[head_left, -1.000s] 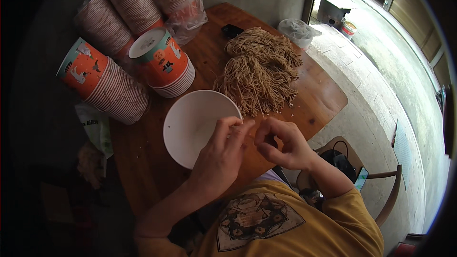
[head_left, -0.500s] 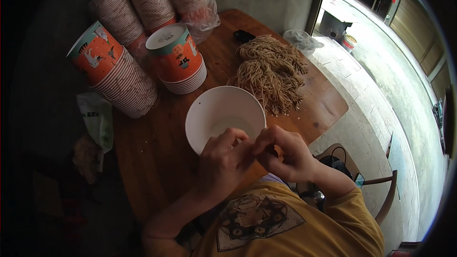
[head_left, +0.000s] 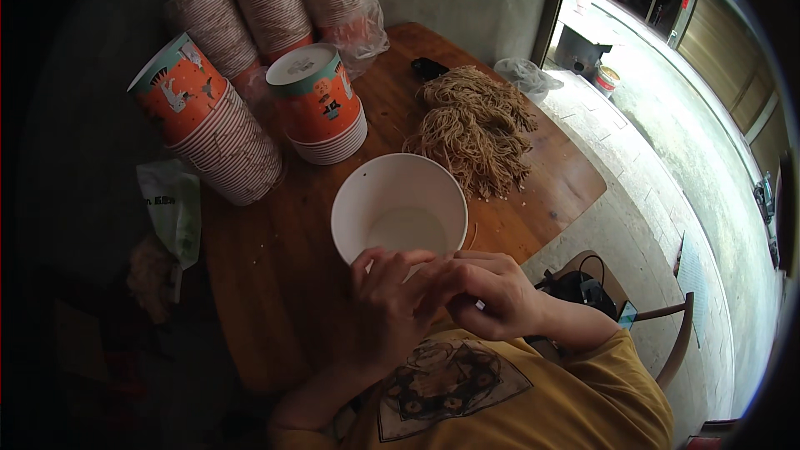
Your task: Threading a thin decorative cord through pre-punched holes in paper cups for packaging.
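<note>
My left hand [head_left: 390,287] and my right hand [head_left: 492,293] meet at the near rim of a white round paper tub [head_left: 354,204]. Both have bent, closed fingers, and their fingertips come together. What they pinch is too small and too hidden to make out. A short, thin tan strand [head_left: 474,236] shows just above my right hand, beside the tub; whether it is held I cannot tell. The inside of the tub looks pale and bare. Beyond it on the right lies a tangled heap of tan, string-like strands [head_left: 475,129].
Nested tubs with orange-and-green printing stand upside down in a short stack [head_left: 321,108] and lean in a taller stack [head_left: 208,121]. Plastic-wrapped stacks [head_left: 267,0] are at the wall. Small pale crumbs dot the wooden table [head_left: 554,192]. A chair [head_left: 679,342] stands at right.
My hands have come slightly lower and nearer to me, still joined at the fingertips. More of the tub's inside shows, and the thin strand beside my right hand has come into sight.
</note>
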`<state>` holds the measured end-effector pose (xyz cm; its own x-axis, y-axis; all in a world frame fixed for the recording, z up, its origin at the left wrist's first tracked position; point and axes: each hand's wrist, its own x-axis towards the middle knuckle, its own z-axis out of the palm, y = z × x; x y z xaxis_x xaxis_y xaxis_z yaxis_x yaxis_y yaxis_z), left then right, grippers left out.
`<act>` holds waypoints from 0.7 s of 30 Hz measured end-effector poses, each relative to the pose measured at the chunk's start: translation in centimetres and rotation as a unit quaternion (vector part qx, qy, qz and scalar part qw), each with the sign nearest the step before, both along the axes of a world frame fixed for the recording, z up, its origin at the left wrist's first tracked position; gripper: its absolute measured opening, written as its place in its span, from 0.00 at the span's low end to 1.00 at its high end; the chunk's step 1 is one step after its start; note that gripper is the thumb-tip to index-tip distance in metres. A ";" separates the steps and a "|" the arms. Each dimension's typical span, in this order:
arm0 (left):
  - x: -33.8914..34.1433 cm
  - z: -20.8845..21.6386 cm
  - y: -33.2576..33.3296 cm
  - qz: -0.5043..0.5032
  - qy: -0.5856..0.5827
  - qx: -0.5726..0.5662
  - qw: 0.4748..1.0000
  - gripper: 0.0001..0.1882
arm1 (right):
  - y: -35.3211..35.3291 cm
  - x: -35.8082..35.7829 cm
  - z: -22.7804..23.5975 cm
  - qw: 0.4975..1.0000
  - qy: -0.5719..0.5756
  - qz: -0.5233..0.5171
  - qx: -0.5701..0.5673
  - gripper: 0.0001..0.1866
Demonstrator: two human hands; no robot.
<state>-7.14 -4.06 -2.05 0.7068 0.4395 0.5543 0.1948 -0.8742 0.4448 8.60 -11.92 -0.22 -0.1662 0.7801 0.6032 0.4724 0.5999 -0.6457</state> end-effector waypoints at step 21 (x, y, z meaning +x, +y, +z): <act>0.5 -2.4 -1.2 0.169 -0.020 0.025 0.985 0.16 | -1.9 -0.1 0.0 0.982 0.169 0.053 -0.066 0.08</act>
<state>-6.65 -5.30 -4.48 0.5019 0.6178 0.6053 0.4625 -0.7831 0.4157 8.48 -13.80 -0.21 -0.0577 0.8439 0.5334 0.1567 0.5353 -0.8300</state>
